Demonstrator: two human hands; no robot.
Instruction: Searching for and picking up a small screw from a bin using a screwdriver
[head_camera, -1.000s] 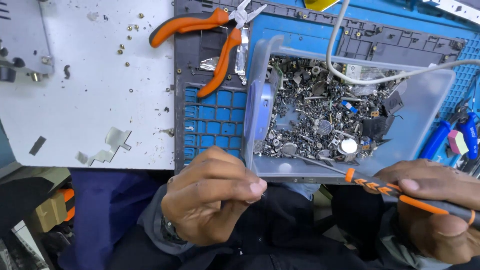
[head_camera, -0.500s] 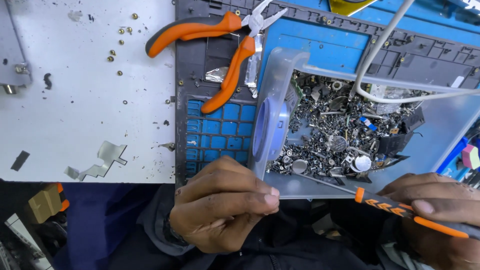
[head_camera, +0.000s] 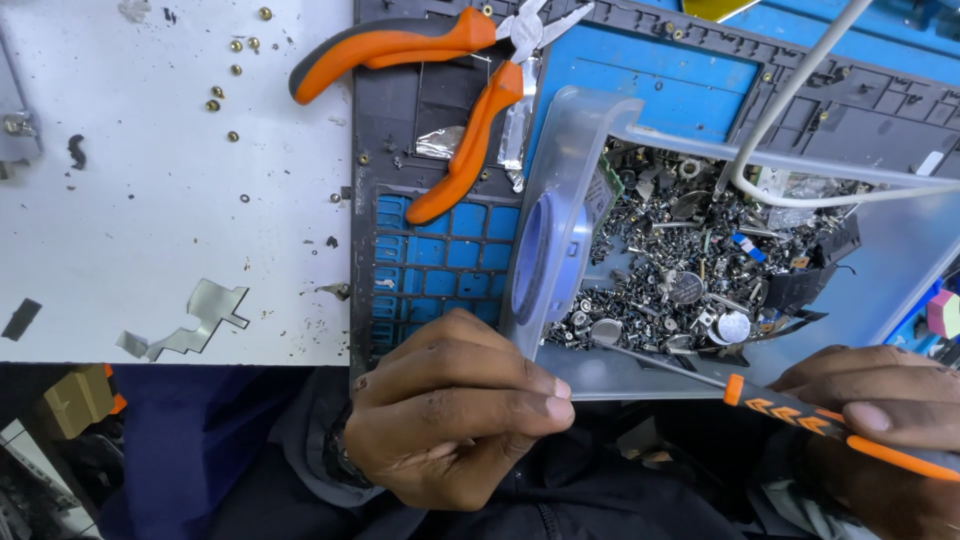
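I had the right hand (head_camera: 880, 420) pinched on one orange-black precision screwdriver (head_camera: 820, 425), tip dipped into the clear plastic tray (head_camera: 565, 230) of loose screws (head_camera: 680, 270), probably to fish one out. Left hand (head_camera: 450, 420) was curled shut at the tray's near corner; holding anything, couldn't tell. One orange pliers (head_camera: 440, 110) lay aside on the mat.

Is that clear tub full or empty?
Partly full: the tub holds a heap of small screws and metal bits, with bare floor showing at its right.
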